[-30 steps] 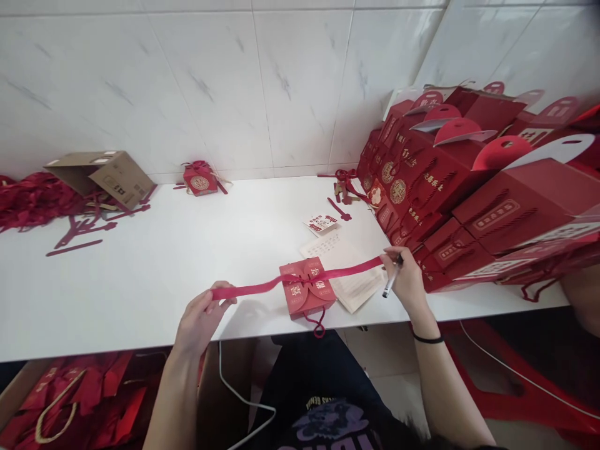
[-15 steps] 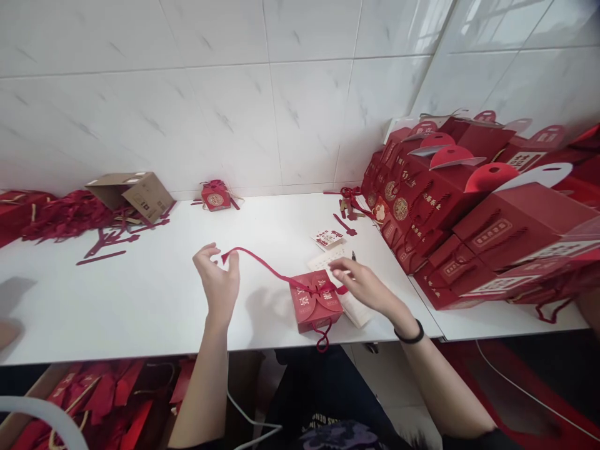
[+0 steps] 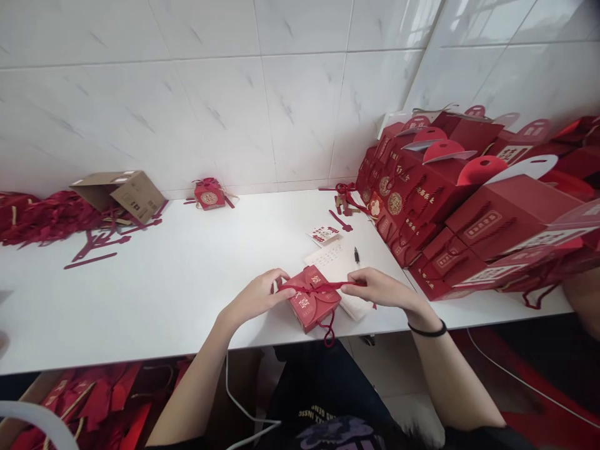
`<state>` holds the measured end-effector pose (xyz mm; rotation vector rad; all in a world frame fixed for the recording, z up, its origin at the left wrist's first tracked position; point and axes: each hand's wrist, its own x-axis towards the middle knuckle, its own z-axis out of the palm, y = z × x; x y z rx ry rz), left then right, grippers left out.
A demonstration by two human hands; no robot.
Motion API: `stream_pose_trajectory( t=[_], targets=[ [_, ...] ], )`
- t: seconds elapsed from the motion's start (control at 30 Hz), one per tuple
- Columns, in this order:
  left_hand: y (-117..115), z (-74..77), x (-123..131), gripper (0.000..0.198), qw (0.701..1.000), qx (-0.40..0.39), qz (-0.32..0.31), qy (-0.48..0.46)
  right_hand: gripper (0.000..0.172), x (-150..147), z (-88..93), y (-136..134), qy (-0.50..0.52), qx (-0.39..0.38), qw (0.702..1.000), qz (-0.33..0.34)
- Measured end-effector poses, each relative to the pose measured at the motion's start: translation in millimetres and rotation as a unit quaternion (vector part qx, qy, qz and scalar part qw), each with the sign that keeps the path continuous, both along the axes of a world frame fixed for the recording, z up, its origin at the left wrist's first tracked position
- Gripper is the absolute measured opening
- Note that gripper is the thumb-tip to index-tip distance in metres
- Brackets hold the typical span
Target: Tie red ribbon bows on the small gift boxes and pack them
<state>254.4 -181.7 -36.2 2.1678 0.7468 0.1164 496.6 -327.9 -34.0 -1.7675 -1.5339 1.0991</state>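
Observation:
A small red gift box with gold-coloured lettering and a looped cord handle sits near the front edge of the white table. Across its top runs a red ribbon, crossed at the middle. At the box's left side, my left hand pinches one ribbon end between thumb and fingers. My right hand, just right of the box, grips the other end, and the ribbon is stretched between both hands. Partly beneath the box lies an open notebook with handwriting.
Red gift boxes are stacked along the right. A pen and a printed card lie beyond the box. At the back stand a small decorated box and a tipped cardboard carton, beside a ribbon heap.
My left hand has come down and right to the box, pulling the once-slack ribbon end in close. My right hand has moved slightly right and closed on the other end. The box has turned a little.

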Motion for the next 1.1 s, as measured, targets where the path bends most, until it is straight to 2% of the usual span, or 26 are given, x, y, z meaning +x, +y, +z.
stream_pose_trajectory(
  t=[0.07,0.17,0.23,0.3,0.37,0.43,0.53,0.63,0.73,0.87,0.93,1.0,1.1],
  targets=[
    [5.1,-1.9,-9.8,0.029,0.999,-0.046,-0.005,0.025,0.044,13.6,7.6,-5.1,0.058,0.029,0.998,-0.018],
    [10.6,-3.2,-24.4,0.03,0.997,-0.076,-0.031,0.012,0.037,20.5,18.1,-5.3,0.151,0.128,0.978,-0.073],
    [13.7,-0.2,-31.4,0.032,0.993,-0.099,-0.056,-0.014,0.03,12.7,23.2,1.7,0.22,0.17,0.957,-0.088],
    [16.0,6.9,-34.0,0.035,0.986,-0.144,-0.065,-0.058,0.028,-3.0,26.6,13.6,0.297,0.195,0.932,-0.073],
    [16.4,17.7,-30.7,0.039,0.97,-0.188,-0.055,-0.144,0.028,-22.7,29.1,28.1,0.376,0.221,0.899,-0.049],
    [13.8,30.2,-21.3,0.04,0.937,-0.237,-0.043,-0.253,0.029,-42.4,31.4,41.8,0.45,0.249,0.857,-0.031],
    [5.5,47.3,-1.6,0.031,0.866,-0.327,-0.044,-0.376,0.038,-66.2,35.1,55.3,0.525,0.289,0.8,-0.026],
    [-3.7,58.6,14.9,0.024,0.814,-0.369,-0.03,-0.447,0.047,-79.7,37.5,58.3,0.535,0.33,0.776,-0.046],
    [-11.5,64.4,24.3,0.033,0.808,-0.349,-0.019,-0.474,0.047,-85.4,38.1,56.0,0.521,0.36,0.77,-0.073],
    [-19.6,67.0,30.0,0.037,0.833,-0.306,-0.028,-0.46,0.046,-85.8,39.2,52.3,0.499,0.38,0.772,-0.099],
    [-20.2,67.9,28.3,0.034,0.846,-0.28,-0.004,-0.454,0.046,-82.1,40.2,47.9,0.48,0.38,0.784,-0.102],
    [-16.3,68.9,21.8,0.03,0.857,-0.255,0.048,-0.446,0.05,-74.8,41.3,39.7,0.463,0.346,0.812,-0.08],
    [-2.7,68.1,7.0,0.044,0.856,-0.214,0.129,-0.453,0.057,-59.4,40.7,25.0,0.402,0.242,0.882,-0.031]
  ],
)
